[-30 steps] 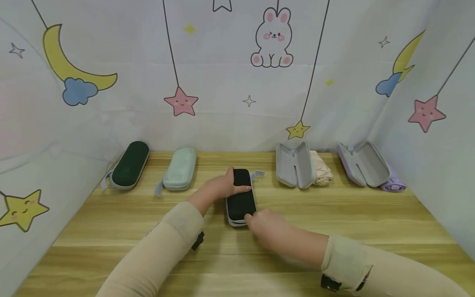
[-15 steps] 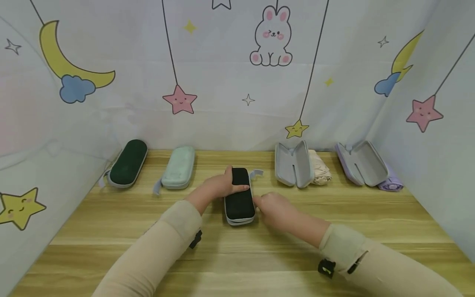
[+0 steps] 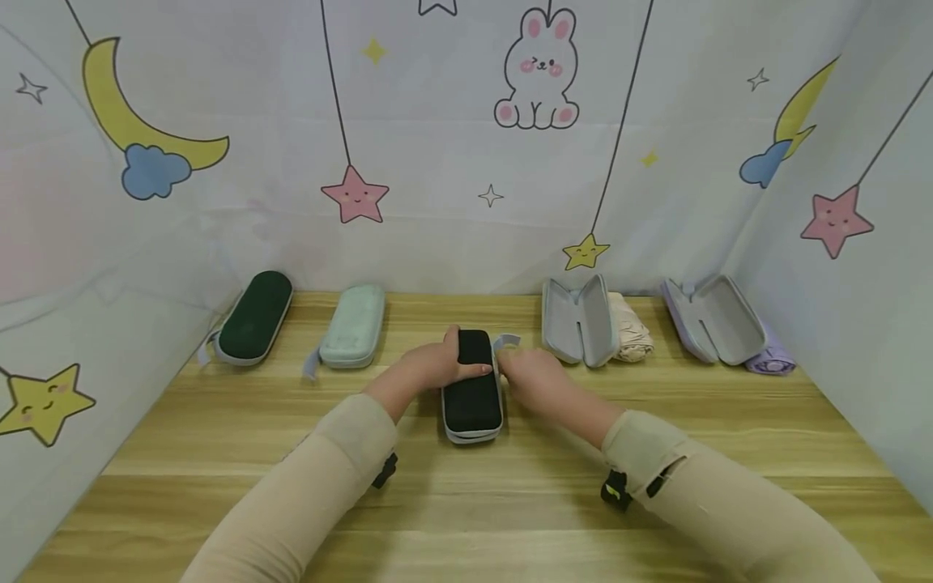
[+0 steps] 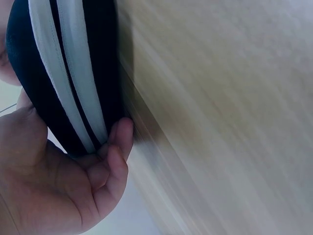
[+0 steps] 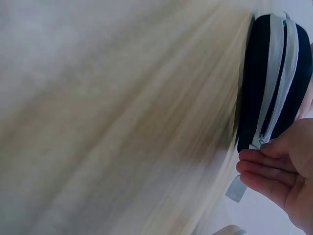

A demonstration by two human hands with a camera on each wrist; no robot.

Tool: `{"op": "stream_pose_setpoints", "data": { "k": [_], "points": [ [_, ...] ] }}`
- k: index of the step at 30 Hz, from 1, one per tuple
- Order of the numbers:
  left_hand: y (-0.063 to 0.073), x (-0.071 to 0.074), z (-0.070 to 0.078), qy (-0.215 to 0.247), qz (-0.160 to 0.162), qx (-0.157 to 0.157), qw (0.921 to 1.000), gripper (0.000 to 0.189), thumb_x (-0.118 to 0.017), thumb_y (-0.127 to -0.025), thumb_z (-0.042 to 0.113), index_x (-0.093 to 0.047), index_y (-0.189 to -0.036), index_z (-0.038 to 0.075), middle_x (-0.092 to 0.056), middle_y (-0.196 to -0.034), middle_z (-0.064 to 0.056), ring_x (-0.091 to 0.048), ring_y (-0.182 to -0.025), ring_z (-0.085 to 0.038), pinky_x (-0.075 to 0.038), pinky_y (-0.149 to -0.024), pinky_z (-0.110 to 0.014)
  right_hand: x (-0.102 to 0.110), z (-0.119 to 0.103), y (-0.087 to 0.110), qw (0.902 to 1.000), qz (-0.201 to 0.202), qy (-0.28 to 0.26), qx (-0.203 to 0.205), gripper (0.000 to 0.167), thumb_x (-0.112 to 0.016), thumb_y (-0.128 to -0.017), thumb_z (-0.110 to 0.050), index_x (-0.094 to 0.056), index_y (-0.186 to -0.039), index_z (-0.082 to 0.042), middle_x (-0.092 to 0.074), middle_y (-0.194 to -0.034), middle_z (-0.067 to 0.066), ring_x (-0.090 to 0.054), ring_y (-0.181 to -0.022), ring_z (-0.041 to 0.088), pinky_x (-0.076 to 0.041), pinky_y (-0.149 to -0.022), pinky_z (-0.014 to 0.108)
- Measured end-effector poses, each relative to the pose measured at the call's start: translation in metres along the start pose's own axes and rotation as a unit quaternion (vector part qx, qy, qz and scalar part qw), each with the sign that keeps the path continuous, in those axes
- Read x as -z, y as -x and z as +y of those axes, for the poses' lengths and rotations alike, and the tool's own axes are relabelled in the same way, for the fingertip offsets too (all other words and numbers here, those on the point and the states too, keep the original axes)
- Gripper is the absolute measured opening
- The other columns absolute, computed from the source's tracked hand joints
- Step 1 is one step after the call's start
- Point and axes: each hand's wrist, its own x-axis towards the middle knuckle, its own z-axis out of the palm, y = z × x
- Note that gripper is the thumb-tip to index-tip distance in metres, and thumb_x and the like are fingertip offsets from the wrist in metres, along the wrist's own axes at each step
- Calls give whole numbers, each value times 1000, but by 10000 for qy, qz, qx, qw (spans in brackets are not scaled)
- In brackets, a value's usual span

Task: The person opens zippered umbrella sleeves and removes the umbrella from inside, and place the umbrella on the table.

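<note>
A black zip case (image 3: 472, 405) with grey zip edging lies on the table in the middle of the head view. My left hand (image 3: 437, 363) grips it from the left, thumb across its top, fingers around its far end in the left wrist view. At the case's right side, near the far end, my right hand (image 3: 538, 379) pinches the zipper pull (image 5: 261, 142) between thumb and fingers. Behind the pull, the grey zip tapes (image 5: 274, 73) stand apart with a dark gap along the side. A grey strap (image 3: 508, 340) sticks out at the far right corner.
A dark green case (image 3: 257, 317) and a mint case (image 3: 353, 326) lie closed at the back left. Two opened grey-lined cases, one (image 3: 579, 322) beside a folded beige bundle (image 3: 632, 330), the other (image 3: 717, 320) by a purple bundle (image 3: 773, 356), stand back right. A printed curtain (image 3: 437, 251) hangs behind.
My right hand has moved from the case's near right corner along its right side toward the far end, with the zipper pull. The left hand keeps its grip on the case.
</note>
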Motion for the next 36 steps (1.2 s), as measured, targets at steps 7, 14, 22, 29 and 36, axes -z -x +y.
{"op": "stream_pose_setpoints", "data": {
  "k": [7, 14, 22, 29, 36],
  "points": [
    [1, -2, 0, -97, 13, -60, 9999, 109, -50, -87, 73, 1, -156, 6, -66, -92, -13, -61, -74, -23, -46, -72, -36, -2, 7, -11, 9992, -240, -193, -243, 22, -63, -87, 4, -52, -74, -10, -52, -61, 4, -58, -56, 24, -45, -49, 37],
    [5, -2, 0, -26, 95, -106, 9999, 106, -51, -88, 71, -2, -156, 5, -59, -125, -22, -62, -101, -28, -47, -87, -41, -5, 9, -19, 9983, -412, -138, -379, 19, -62, -89, 1, -54, -75, -8, -53, -64, 4, -58, -58, 24, -47, -52, 38],
    [5, -4, 1, -23, 130, -93, 9999, 108, -51, -86, 73, -4, -156, 6, -58, -129, -21, -61, -105, -29, -47, -88, -41, -1, 5, -12, 9948, -761, -168, -656, 8, -63, -90, -3, -61, -86, -10, -64, -77, 5, -62, -65, 25, -51, -57, 38],
    [5, -7, 2, -58, 210, -84, 9997, 106, -51, -87, 71, -3, -156, 6, -58, -129, -21, -62, -102, -29, -48, -84, -41, 19, -9, 7, 9969, -674, 184, -353, 6, -66, -91, -12, -66, -97, -11, -66, -83, 1, -60, -64, 18, -49, -53, 33],
    [2, -9, -3, 334, 495, 109, 9982, 104, -52, -87, 70, -3, -157, 11, -59, -128, -21, -63, -98, -30, -49, -78, -41, 33, -31, 15, 9976, -555, 255, 315, 13, -66, -92, -20, -70, -100, -10, -59, -84, 0, -56, -71, 13, -48, -60, 28]
  ]
}}
